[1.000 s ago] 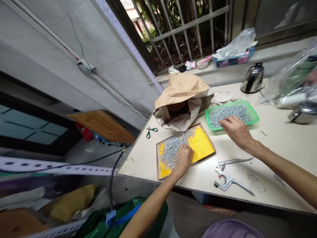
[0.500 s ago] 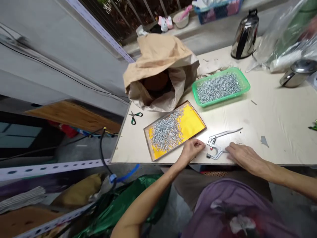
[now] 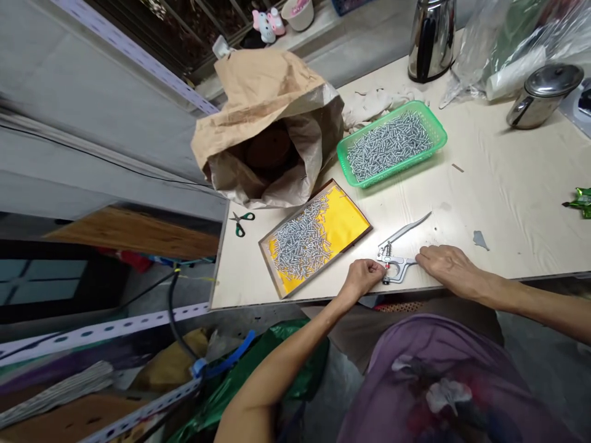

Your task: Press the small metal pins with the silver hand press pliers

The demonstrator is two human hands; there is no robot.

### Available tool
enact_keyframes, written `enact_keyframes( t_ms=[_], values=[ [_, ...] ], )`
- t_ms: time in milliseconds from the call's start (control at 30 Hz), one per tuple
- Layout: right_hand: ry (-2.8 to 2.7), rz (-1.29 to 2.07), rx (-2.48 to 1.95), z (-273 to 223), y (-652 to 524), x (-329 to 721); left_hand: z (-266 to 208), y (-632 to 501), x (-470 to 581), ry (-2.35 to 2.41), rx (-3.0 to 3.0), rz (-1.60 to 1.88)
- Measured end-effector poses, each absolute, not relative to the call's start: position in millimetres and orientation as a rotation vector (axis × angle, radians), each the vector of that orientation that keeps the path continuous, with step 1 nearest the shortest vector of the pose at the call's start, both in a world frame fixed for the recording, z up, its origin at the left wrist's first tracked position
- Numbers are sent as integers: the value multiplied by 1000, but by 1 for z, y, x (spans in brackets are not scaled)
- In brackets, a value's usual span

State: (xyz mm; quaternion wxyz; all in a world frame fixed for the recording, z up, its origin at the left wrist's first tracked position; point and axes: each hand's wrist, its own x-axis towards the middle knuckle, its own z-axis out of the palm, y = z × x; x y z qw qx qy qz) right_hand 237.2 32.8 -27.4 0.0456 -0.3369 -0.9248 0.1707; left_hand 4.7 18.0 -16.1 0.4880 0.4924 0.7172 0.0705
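Beside a barred window point(image 3: 184, 37), working at a pale wood-grain bench point(image 3: 498, 184). Seemingly being partway through the job, to judge from the amounts: seeing a large heap of small silvery metal pins point(image 3: 302, 240) lying loose in a shallow brown-rimmed tray point(image 3: 344, 221) with a yellow lining, and many similar silvery pieces point(image 3: 390, 144) filling much of an oblong green plastic basket point(image 3: 401, 167) farther back; not telling, from these alone, any finished lot from a waiting one. Handling a silver metal plier-like hand tool point(image 3: 401, 263) near the bench's front edge, just right of the tray, with both handles spread apart and no squeeze made yet. Gripping the end of the lower handle with the right hand point(image 3: 443, 264), curling its fingers closed there. Pinching the left hand's point(image 3: 362, 277) fingers together right at the tool's head, seemingly touching it, and hiding any tiny piece between the tips.
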Motion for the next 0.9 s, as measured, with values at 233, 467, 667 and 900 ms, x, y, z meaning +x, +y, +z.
enact_keyframes(
  t_ms=[233, 467, 667, 900],
  values=[
    [-2754, 627, -965, -40, 30, 244, -12, 20, 9, 1740, 1229, 61],
    [-2751, 555, -930, -31, 26, 239, -16, 12, 9, 1725, 1050, 128],
    [-2828, 361, -942, -35, 25, 234, -17, 9, 11, 1689, 945, 184],
    [-2869, 379, -957, -30, 28, 232, -18, 18, 9, 1666, 931, 53]
  ],
)
